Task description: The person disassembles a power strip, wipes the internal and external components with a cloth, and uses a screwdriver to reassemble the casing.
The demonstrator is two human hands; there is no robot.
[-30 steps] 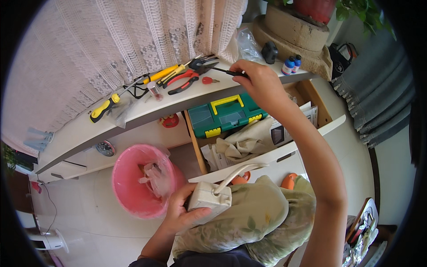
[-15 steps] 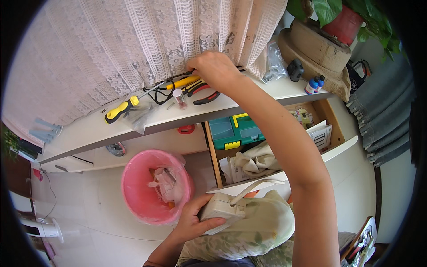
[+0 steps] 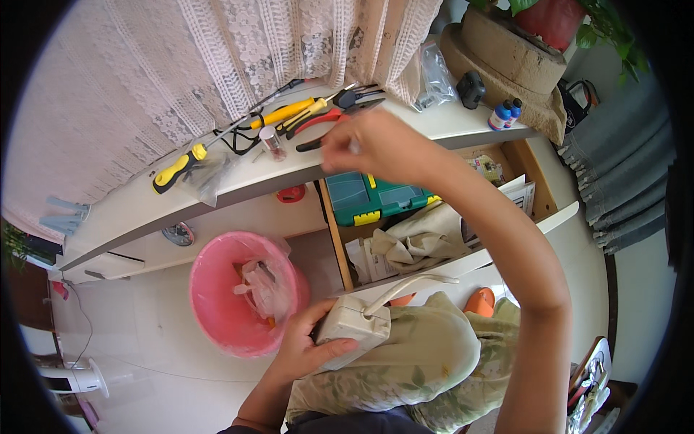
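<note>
My left hand (image 3: 307, 340) grips a boxy off-white plastic block (image 3: 354, 322) above my knee, thumb across its near side. A thick pale cable (image 3: 405, 287) comes out of its top. My right hand (image 3: 372, 145) is over the shelf's front edge, its fingers curled and blurred; a small pale spot shows between them, too unclear to name. Just beyond it on the shelf lie red-and-black pliers (image 3: 318, 124), a yellow-handled tool (image 3: 285, 112) and a slim pale-yellow screwdriver (image 3: 307, 110). Farther left are a small clear tube (image 3: 272, 142) and a yellow-and-black screwdriver (image 3: 181, 168).
Below the shelf (image 3: 246, 170), an open drawer (image 3: 343, 239) holds a green toolbox (image 3: 383, 199), cloth (image 3: 426, 242) and papers. A pink bin (image 3: 210, 289) stands left of it. Blue bottles (image 3: 500, 116), a plastic bag (image 3: 436, 76) and a plant pot stand (image 3: 499, 58) are at right.
My right hand has pulled back from the curtain toward the shelf's front edge, uncovering tools behind it. My left hand still holds the block. The whole view has shifted slightly.
</note>
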